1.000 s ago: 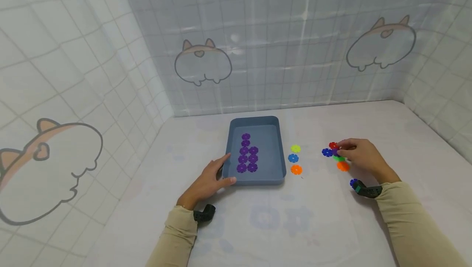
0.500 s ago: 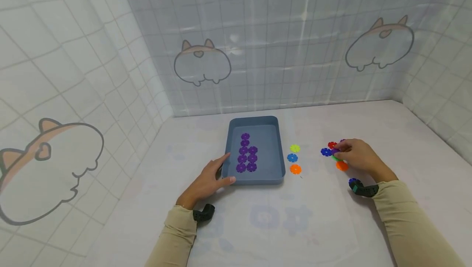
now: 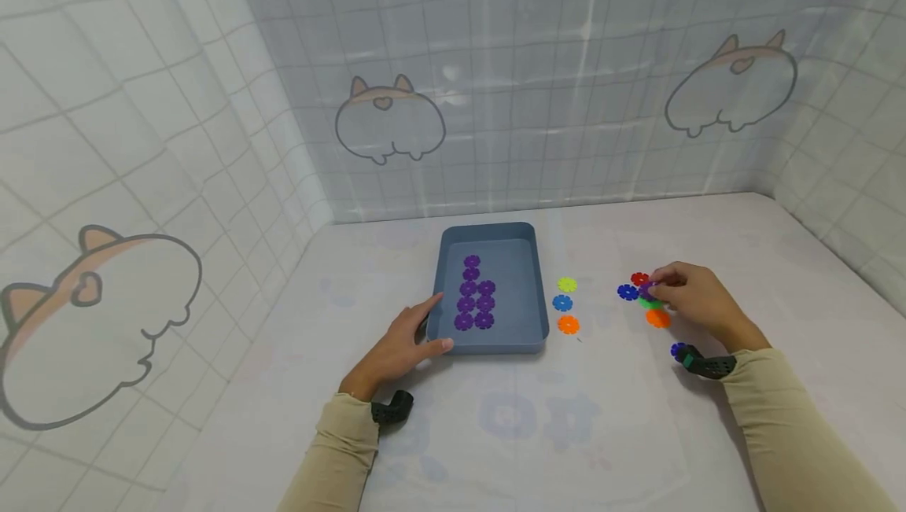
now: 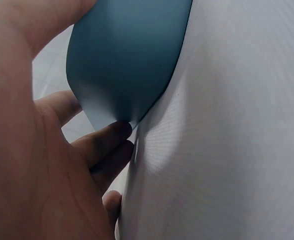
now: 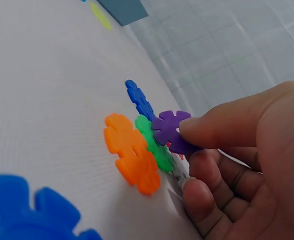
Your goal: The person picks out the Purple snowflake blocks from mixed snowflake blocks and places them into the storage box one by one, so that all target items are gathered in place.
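My right hand (image 3: 697, 297) pinches a purple snowflake disc (image 5: 169, 131) between thumb and fingers, raised over the small pile at the right. Around it are a green disc (image 5: 155, 145), an orange disc (image 3: 658, 318), a blue disc (image 3: 627, 292) and a red disc (image 3: 639, 278). The left hand (image 3: 396, 347) rests at the near left corner of a blue-grey tray (image 3: 541, 323), thumb at the front rim and straight fingers along the left side. Several purple discs (image 3: 469, 289) lie in columns inside the tray, on its left half.
A yellow disc (image 3: 567, 284), a light blue disc (image 3: 562, 303) and another orange disc (image 3: 569, 325) form a column right of the tray. One more blue disc (image 3: 677, 350) lies near the right wrist. A tile-patterned curtain (image 3: 531, 142) encloses the table behind.
The right hand has lifted slightly, and the purple disc now shows more clearly between its fingers. The left hand and the tray have stayed in place.
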